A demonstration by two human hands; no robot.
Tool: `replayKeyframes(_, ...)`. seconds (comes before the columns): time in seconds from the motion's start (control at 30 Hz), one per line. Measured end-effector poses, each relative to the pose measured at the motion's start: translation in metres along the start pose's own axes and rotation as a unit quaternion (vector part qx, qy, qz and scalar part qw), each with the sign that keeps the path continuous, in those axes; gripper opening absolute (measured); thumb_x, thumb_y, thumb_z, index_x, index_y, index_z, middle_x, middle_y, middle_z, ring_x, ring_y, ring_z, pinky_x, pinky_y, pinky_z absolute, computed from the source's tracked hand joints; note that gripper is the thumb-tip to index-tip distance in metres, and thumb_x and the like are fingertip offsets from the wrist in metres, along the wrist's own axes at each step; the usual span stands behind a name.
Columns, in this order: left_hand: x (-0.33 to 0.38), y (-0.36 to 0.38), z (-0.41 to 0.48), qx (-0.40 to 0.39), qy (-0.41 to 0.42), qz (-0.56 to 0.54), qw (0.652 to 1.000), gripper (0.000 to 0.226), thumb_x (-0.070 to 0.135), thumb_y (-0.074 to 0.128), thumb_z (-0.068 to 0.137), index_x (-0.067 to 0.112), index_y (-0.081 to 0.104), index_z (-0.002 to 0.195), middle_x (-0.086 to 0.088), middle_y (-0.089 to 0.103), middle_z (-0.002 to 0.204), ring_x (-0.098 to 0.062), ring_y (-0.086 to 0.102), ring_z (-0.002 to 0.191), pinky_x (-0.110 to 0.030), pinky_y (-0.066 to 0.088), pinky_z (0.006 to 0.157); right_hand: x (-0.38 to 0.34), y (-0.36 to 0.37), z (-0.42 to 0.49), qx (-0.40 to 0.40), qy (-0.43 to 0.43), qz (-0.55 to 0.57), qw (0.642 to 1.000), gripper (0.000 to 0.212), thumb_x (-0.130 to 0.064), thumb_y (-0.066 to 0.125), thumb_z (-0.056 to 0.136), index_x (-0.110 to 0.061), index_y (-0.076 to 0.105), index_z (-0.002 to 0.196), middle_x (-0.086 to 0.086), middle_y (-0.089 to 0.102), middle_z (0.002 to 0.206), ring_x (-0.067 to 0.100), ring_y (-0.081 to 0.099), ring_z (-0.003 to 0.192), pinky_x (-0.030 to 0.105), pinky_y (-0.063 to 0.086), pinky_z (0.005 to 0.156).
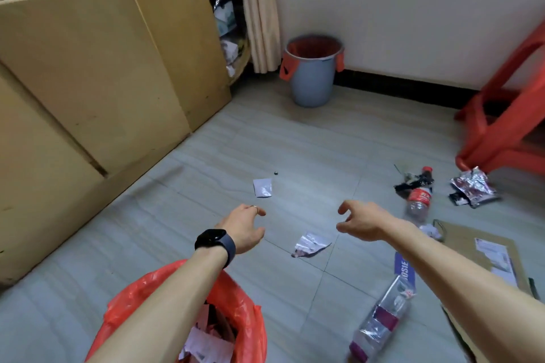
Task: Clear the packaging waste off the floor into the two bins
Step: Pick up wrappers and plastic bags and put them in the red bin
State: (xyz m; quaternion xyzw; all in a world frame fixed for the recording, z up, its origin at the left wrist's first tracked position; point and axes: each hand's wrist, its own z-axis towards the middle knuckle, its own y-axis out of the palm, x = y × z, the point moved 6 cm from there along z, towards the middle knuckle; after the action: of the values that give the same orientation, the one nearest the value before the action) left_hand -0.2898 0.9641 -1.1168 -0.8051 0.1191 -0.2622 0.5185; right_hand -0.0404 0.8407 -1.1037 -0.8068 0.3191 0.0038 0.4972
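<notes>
- Above the grey tiled floor, both hands are stretched forward, empty, with nothing between the fingers.
- The left hand has its fingers spread and loosely curled, palm down; a ring sits on one finger and a black watch wraps the wrist.
- The right hand is also open, fingers apart and bent like a claw, touching nothing.
- Between the two hands and a little nearer the person lies a torn silvery wrapper, flat on the tiles.
- Just beyond the left hand's fingertips rests a small white sachet, with a tiny dark bead a little farther on.
- Under the left forearm, close to the person, stands a bin lined with a red bag; paper scraps already lie inside it.
- Far ahead of both hands, by the wall and beside a cream curtain, stands a grey bin with a red liner folded over its rim.
- To the right of the right hand lies a clear plastic bottle with a red cap and red label, on its side, touching some dark scraps.
- Farther right of that sits a crumpled foil pouch, near the legs of a red plastic stool.
- Beneath the right forearm lie a clear plastic package with purple print and a flat brown cardboard sheet bearing a shipping label.
- To the left of the left hand, large cardboard boxes line the floor.
</notes>
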Motion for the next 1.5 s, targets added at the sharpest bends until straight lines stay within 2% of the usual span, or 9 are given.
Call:
replayKeyframes(0.2,-0.015,0.067,0.082,-0.075,-0.018,0.059,0.995,0.046,0.036,0.051,0.095,0.030,0.046,0.141,0.003,0.039,0.148,-0.020,0.048,0.129,-0.037,0.046,0.100,0.016,0.093,0.076,-0.092,-0.007,-0.021,0.995,0.055,-0.042,0.057,0.091,-0.022,0.044,0.140,0.006,0.058,0.136,0.028,0.054,0.123,0.035,0.048,0.092)
replayKeyframes(0.47,-0.053,0.114,0.199,-0.086,-0.055,0.155,0.983,0.067,0.029,0.055,0.092,0.031,0.029,0.153,-0.008,0.021,0.159,-0.034,0.036,0.139,-0.043,0.040,0.106,0.023,0.164,0.159,0.021,-0.007,-0.047,0.999,0.072,-0.067,0.059,0.083,-0.019,0.041,0.133,0.004,0.041,0.137,0.031,0.042,0.124,0.040,0.047,0.085)
replayKeyframes(0.7,-0.072,0.133,0.285,-0.015,-0.020,0.135,0.991,0.067,0.039,0.050,0.096,0.024,0.024,0.156,-0.016,0.012,0.163,-0.038,0.026,0.145,-0.048,0.031,0.115,0.045,0.199,0.163,0.181,-0.115,-0.070,0.974,0.043,-0.045,0.067,0.085,-0.016,0.062,0.117,0.005,0.056,0.134,0.031,0.058,0.108,0.037,0.051,0.067)
replayKeyframes(0.83,-0.080,0.146,0.306,-0.019,-0.050,0.101,0.994,0.064,0.046,0.034,0.103,0.025,0.011,0.159,-0.008,0.005,0.166,-0.029,0.009,0.151,-0.049,0.025,0.117,0.049,0.198,0.163,0.207,-0.150,-0.102,0.961,0.028,-0.034,0.076,0.083,-0.022,0.066,0.106,-0.001,0.061,0.125,0.027,0.060,0.100,0.031,0.047,0.056)
replayKeyframes(0.93,-0.077,0.164,0.282,0.029,-0.076,0.038,0.996,0.057,0.043,0.029,0.106,0.027,0.015,0.159,-0.006,0.008,0.166,-0.026,0.005,0.152,-0.041,0.021,0.120,0.056,0.194,0.170,0.208,-0.156,-0.110,0.959,0.037,-0.018,0.084,0.070,-0.025,0.070,0.104,-0.007,0.066,0.116,0.026,0.061,0.088,0.027,0.038,0.051)
replayKeyframes(1.07,-0.074,0.183,0.231,0.042,-0.091,0.004,0.995,0.050,0.038,0.026,0.108,0.038,0.018,0.157,0.005,0.011,0.166,-0.016,0.006,0.152,-0.033,0.032,0.111,0.044,0.173,0.197,0.180,-0.164,-0.052,0.969,0.011,-0.039,0.072,0.091,-0.034,0.073,0.101,-0.015,0.066,0.109,0.024,0.058,0.085,0.028,0.039,0.062)
replayKeyframes(1.23,-0.082,0.182,0.241,0.001,-0.082,0.086,0.993,0.066,0.022,0.037,0.105,0.031,0.000,0.158,0.007,0.000,0.164,-0.008,0.002,0.146,-0.023,0.035,0.104,-0.001,0.118,0.283,0.126,-0.139,0.012,0.982,0.038,-0.058,0.048,0.099,-0.033,0.073,0.111,-0.013,0.060,0.133,0.020,0.046,0.125,0.036,0.049,0.088)
replayKeyframes(1.33,-0.079,0.185,0.247,-0.014,-0.063,0.108,0.992,0.073,0.015,0.040,0.101,0.025,-0.003,0.159,-0.002,-0.005,0.165,-0.019,0.002,0.151,-0.032,0.029,0.116,-0.027,0.093,0.338,0.115,-0.141,0.010,0.983,0.032,-0.053,0.050,0.099,-0.037,0.072,0.117,-0.012,0.050,0.147,0.018,0.034,0.136,0.040,0.045,0.100)
replayKeyframes(1.5,-0.081,0.178,0.248,-0.013,-0.073,0.122,0.990,0.066,0.026,0.040,0.107,0.031,0.000,0.158,0.003,-0.003,0.165,-0.016,0.002,0.150,-0.029,0.039,0.103,-0.085,0.079,0.394,0.099,-0.208,-0.032,0.973,0.027,-0.028,0.052,0.100,-0.021,0.070,0.118,-0.005,0.042,0.155,0.027,0.029,0.144,0.045,0.044,0.102)
